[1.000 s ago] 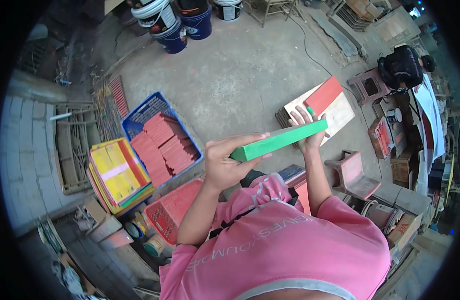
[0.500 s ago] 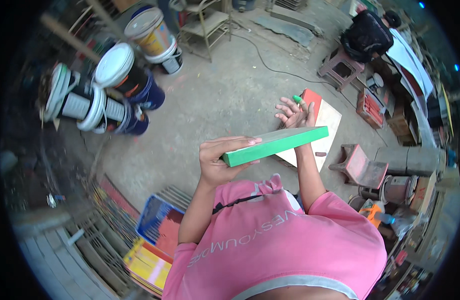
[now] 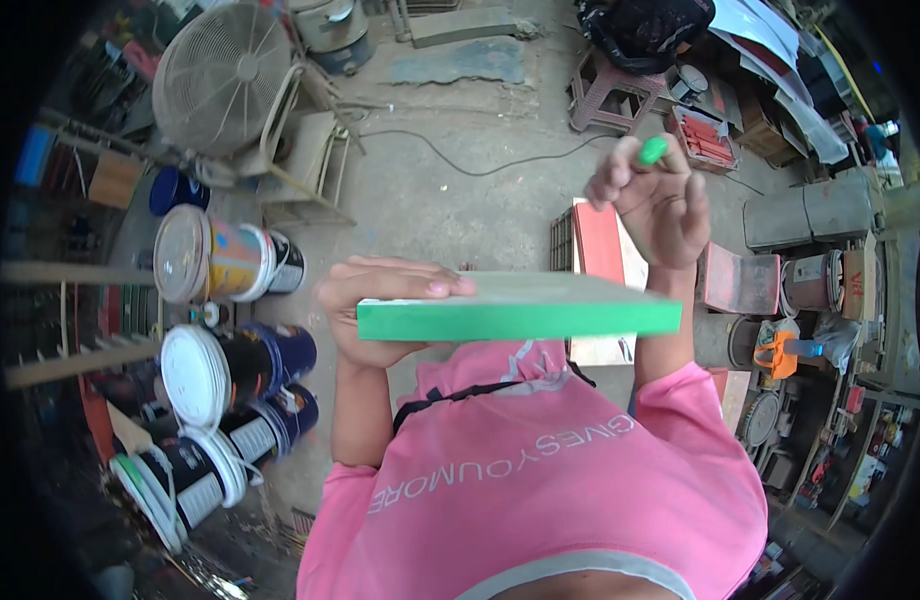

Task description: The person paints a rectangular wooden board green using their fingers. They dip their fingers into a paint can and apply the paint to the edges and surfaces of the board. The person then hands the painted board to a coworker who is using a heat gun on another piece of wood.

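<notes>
A flat rectangular board [image 3: 520,319] with a green-painted edge and a pale greyish upper face lies level in front of my chest. My left hand [image 3: 375,290] grips its left end, fingers over the top and the rest of the hand below. Beyond the board's right end, my right hand [image 3: 660,210] is raised with the palm showing. Its fingers are apart, loosely bent, slightly blurred and hold nothing. A bright green cover [image 3: 653,151] sits on one fingertip of that hand. Behind the board, a red panel [image 3: 598,240] and a pale panel are partly hidden by my right arm.
Several paint buckets [image 3: 195,375] stand or lean at the left, below a large fan [image 3: 225,80]. A cable [image 3: 470,172] crosses the concrete floor. Toward the right are a plastic stool [image 3: 612,95], a crate of red pieces [image 3: 702,142] and a low reddish seat [image 3: 742,280].
The view has shifted, bringing the fan into sight. My right hand has lifted away from the board, fingers bending more. The board, still in my left hand, has turned from slanted to level.
</notes>
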A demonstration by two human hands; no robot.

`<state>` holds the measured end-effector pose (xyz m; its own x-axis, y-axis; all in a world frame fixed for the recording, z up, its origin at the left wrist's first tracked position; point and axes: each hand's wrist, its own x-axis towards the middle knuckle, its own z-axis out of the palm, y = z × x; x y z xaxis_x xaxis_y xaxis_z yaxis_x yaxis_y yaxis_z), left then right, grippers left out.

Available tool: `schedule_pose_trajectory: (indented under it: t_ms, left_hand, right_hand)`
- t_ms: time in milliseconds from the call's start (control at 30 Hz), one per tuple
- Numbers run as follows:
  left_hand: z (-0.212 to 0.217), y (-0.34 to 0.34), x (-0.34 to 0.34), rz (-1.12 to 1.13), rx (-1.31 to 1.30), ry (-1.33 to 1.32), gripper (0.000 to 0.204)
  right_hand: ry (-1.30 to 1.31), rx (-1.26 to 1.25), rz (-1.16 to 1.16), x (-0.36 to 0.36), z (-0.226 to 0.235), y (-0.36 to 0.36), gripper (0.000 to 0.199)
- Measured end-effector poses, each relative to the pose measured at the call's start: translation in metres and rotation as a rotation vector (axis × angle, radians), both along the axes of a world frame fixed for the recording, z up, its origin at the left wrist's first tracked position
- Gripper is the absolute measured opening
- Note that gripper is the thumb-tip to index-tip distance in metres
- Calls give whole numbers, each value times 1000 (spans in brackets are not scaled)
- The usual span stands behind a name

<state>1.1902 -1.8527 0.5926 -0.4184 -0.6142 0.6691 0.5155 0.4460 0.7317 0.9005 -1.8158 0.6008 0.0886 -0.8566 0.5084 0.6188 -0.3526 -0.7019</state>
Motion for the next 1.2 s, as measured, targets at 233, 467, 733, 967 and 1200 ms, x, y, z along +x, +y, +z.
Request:
schedule_pose_trajectory:
  t_ms: [233, 467, 733, 967, 1200]
  left_hand:
    - [18, -142, -67, -317, 111, 58, 35]
    - [33, -227, -103, -480, 124, 108, 32]
    - [39, -272, -120, -604, 82, 99, 28]
    - [40, -289, -118, -668, 68, 94, 28]
    - [40, -293, -111, -674, 83, 96, 28]
  right_hand:
    - [-40, 11, 271, 22, 34, -108, 32]
    - [-33, 45, 135, 13, 56, -151, 27]
    - [-3, 76, -56, 18, 66, -171, 24]
    - [34, 77, -109, 26, 69, -178, 24]
    - [42, 77, -148, 34, 71, -180, 26]
